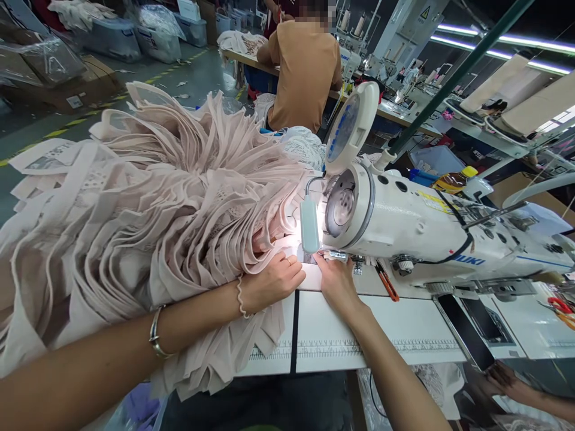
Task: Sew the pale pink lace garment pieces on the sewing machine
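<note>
My left hand (279, 278) is closed, with curled fingers on the edge of a pale pink fabric piece (309, 279) beside the needle area. On the other side, my right hand (338, 280) pinches the same fabric close to the presser foot, its fingertips partly hidden by the machine. The white sewing machine (399, 218) lies to the right, and a small lamp (309, 225) lights the spot above my fingers. A large heap of beige lace-trimmed garments (193, 197) rises against my left forearm and hangs over the table's front edge.
Orange-handled snips (387, 281) lie under the machine arm. A phone (465, 331) rests at the table's right, near another person's blurred hand (507, 383). Red-handled scissors (561, 306) are farther right. Ahead, a person in a brown shirt (305, 72) sits; plastic bins (110, 39) stand back left.
</note>
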Action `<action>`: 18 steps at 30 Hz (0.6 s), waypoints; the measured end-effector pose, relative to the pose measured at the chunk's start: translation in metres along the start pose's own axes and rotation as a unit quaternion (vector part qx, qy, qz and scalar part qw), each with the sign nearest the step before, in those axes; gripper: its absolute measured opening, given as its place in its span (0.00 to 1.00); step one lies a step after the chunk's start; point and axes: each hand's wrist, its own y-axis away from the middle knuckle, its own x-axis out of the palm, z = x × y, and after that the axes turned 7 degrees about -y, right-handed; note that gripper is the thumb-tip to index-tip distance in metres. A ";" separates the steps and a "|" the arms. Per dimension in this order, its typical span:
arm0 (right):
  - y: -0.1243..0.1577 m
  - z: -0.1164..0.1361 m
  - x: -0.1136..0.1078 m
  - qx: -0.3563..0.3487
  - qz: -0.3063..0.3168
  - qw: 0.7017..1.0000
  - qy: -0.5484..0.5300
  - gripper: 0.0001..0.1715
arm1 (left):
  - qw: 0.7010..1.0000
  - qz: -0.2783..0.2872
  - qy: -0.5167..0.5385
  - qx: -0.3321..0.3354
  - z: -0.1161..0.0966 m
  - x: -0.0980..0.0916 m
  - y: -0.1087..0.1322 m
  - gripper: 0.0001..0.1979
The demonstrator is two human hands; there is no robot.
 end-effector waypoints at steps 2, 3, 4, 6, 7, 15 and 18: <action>0.000 0.000 0.001 0.002 -0.001 1.000 -0.005 0.40 | 0.999 0.024 0.027 -0.008 0.001 0.000 0.002 0.17; 0.000 0.000 0.001 0.006 -0.006 1.000 -0.004 0.38 | 0.998 0.040 0.044 -0.017 0.001 0.001 0.004 0.16; 0.000 0.001 0.001 0.012 -0.013 1.000 0.000 0.36 | 0.996 0.058 0.061 -0.029 0.002 0.001 0.006 0.16; -0.001 0.003 0.000 0.023 -0.022 0.999 0.005 0.31 | 0.990 0.092 0.084 -0.062 0.003 0.004 0.011 0.14; -0.003 0.004 -0.001 0.025 -0.021 0.999 0.004 0.28 | 0.988 0.105 0.088 -0.074 0.003 0.005 0.014 0.14; -0.004 -0.003 0.005 0.009 -0.084 0.996 -0.007 0.25 | 0.988 0.117 0.058 -0.086 0.010 0.025 0.021 0.15; 0.007 -0.023 0.003 0.040 -0.186 0.981 0.041 0.24 | 0.992 0.107 0.036 -0.052 0.017 0.022 0.016 0.15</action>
